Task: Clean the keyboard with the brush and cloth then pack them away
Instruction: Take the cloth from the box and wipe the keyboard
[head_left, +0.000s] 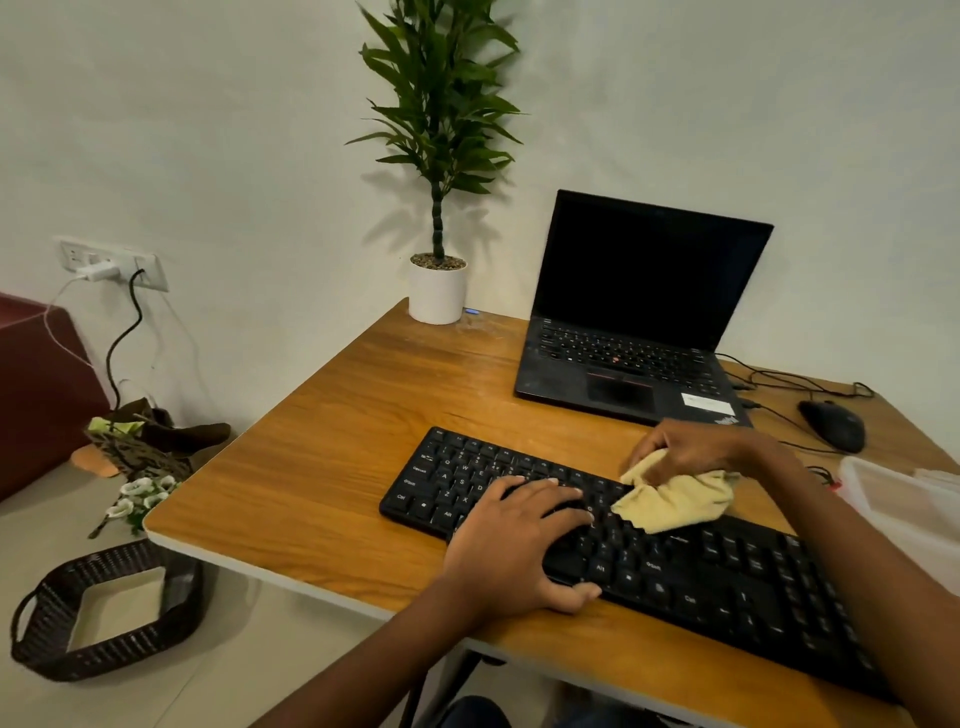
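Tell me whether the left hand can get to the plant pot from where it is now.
Probably yes. The left hand lies flat on the keyboard, holding nothing, and the desk between it and the white plant pot looks bare. It would need a long forward stretch.

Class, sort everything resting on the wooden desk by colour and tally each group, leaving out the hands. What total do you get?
Black: 3 – keyboard, laptop, mouse
Yellow: 1 – cloth
White: 1 – plant pot
Clear: 1 – plastic container, at the right edge
Total: 6
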